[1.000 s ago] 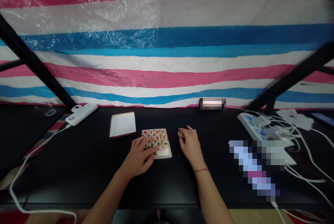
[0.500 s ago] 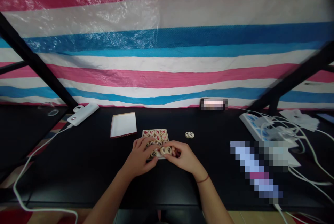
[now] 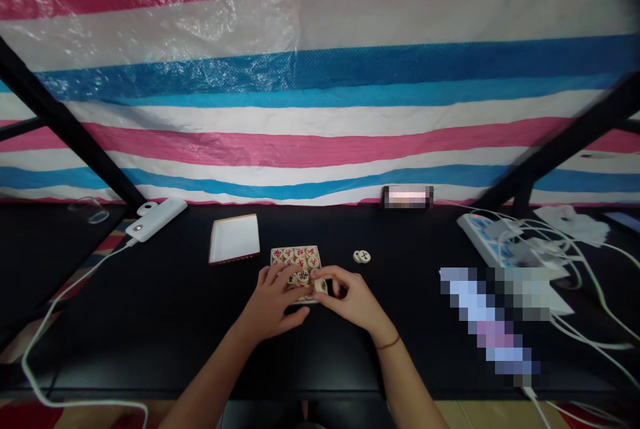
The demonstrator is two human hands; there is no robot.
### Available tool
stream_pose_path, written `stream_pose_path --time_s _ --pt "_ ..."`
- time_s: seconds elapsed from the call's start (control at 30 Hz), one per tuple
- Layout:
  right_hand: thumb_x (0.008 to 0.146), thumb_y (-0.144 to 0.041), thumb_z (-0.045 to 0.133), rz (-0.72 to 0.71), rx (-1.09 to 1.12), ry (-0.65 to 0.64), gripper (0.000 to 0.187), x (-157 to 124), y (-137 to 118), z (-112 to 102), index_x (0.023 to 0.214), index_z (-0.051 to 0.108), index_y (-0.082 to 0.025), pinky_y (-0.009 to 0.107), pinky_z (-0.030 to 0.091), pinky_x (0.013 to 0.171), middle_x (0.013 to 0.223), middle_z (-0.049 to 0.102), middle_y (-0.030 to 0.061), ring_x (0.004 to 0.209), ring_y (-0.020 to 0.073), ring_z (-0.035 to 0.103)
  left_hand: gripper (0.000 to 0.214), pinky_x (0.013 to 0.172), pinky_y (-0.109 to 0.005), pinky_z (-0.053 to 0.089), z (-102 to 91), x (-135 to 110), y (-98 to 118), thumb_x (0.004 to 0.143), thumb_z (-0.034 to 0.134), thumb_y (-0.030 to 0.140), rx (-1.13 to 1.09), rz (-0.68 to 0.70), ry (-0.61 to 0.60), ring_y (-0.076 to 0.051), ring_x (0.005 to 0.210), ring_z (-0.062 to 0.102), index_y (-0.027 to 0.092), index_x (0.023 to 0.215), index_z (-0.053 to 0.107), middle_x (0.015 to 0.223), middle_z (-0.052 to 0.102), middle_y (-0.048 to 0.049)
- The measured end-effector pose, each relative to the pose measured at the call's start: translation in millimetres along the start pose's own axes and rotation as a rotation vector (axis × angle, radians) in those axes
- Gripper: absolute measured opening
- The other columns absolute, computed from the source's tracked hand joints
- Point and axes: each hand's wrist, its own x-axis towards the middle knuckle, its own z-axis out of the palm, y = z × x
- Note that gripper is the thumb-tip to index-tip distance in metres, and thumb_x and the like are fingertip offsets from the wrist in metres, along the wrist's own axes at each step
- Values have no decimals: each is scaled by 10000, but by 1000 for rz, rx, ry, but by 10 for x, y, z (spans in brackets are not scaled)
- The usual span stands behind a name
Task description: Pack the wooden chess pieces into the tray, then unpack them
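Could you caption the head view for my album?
Left hand over a box of round pieces, right hand holding one, two more lying nearby.

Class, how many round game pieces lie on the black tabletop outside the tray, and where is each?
2: the right piece, marked in black, and the left piece, partly covered by it, both to the right of the tray. Others may be hidden.

Both forearms (image 3: 213,369) cross the near edge of the desk (image 3: 145,342); the left hand (image 3: 273,302) spreads palm-down, the right hand (image 3: 354,299) curls, pinching.
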Motion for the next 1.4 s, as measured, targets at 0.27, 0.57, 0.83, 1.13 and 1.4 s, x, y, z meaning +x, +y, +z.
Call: stream_pose_path --time_s 0.27,0.57,0.83,1.13,1.4 --pt "760 -346 731 -110 98 9 247 14 -27 156 949 689 -194 218 357 508 925 624 41 525 63 363 253 976 -470 360 -62 -16 -44 851 547 262 -36 -52 16 -292 1188 425 265 1073 667 1257 545 -74" --pt "765 -271 745 -180 -43 -13 282 -5 -62 184 1036 681 -230 279 496 803 1022 618 53 911 174 602 296 955 -472 384 -128 -56 -132 840 449 122 -126 -134 -13 -277 1153 423 246 1016 652 1237 530 -78" --pt "810 -229 658 -165 -78 -13 66 -29 -51 139 861 695 -211 270 501 749 912 663 45 803 160 627 347 969 -460 381 -134 -62 -144 833 426 100 -123 -135 -12 -268 1169 406 246 1060 646 1260 525 -71" --pt "884 -335 529 -108 -216 376 206 42 69 -36 879 674 -189 286 458 626 923 656 88 678 155 562 316 980 -478 307 -40 51 55 882 507 239 113 -46 74 -286 1201 445 319 1159 637 1272 582 -51" --pt "831 -438 529 117 -653 617 442 69 633 -195 1137 617 -131 436 404 875 1097 628 160 979 287 556 224 1005 -476 290 67 130 117 864 558 317 141 -15 150 -282 1197 473 316 1054 677 1265 604 -42"
